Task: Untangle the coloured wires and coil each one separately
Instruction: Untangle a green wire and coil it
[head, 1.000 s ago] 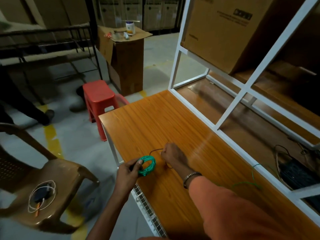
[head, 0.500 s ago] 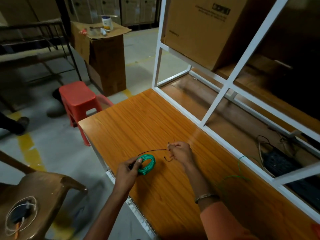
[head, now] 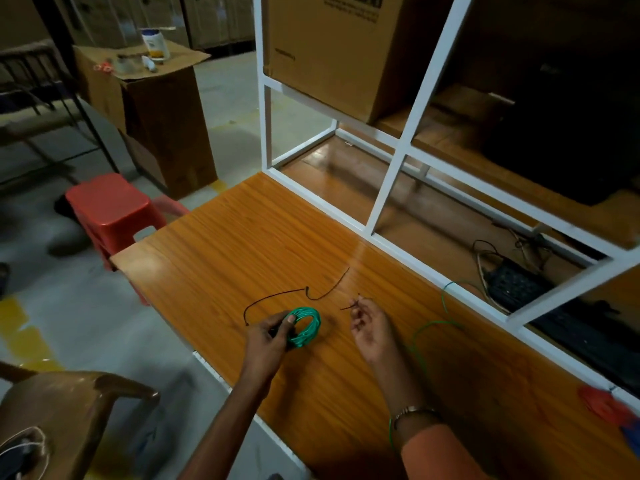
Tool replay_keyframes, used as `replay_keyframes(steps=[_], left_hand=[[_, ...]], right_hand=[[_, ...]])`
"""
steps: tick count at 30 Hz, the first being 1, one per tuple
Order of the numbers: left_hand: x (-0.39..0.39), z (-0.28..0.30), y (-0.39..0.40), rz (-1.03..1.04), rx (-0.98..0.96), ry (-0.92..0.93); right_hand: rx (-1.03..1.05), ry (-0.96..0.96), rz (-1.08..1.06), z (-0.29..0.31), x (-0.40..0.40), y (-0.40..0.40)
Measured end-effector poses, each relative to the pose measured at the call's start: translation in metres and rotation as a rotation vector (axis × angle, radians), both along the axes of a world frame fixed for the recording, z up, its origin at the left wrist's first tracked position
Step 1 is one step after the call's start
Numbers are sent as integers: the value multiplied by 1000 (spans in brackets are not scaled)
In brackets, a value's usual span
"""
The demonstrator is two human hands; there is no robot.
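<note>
Left hand [head: 268,336] grips green coil [head: 304,325] at its left side; right hand [head: 369,327] pinches black wire [head: 294,292] end beside it.

Warehouse-like workshop; concrete floor [head: 225,98], stacked cardboard boxes [head: 332,53], white metal shelving frame [head: 384,188]
</note>
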State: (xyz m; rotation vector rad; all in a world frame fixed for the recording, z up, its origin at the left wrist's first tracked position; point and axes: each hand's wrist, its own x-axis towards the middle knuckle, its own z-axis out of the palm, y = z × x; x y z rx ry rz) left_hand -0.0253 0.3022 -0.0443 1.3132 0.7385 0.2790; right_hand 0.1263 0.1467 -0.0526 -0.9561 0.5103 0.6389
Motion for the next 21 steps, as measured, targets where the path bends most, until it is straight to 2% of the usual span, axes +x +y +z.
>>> replay_keyframes(steps=[5,9,12,21], left_hand=[[7,-1,-20,-19,148,10],[24,4,-39,-3,298,24],[38,13,-61,1,334,-21],[61,36,-128,15,359,-155]], right_hand=[[-102,-168,47,32,-15,-25],[-95,-305,73,75,-26,-52],[-92,-374,149,104,-35,-69],[-43,-357,210,122,-37,-108]])
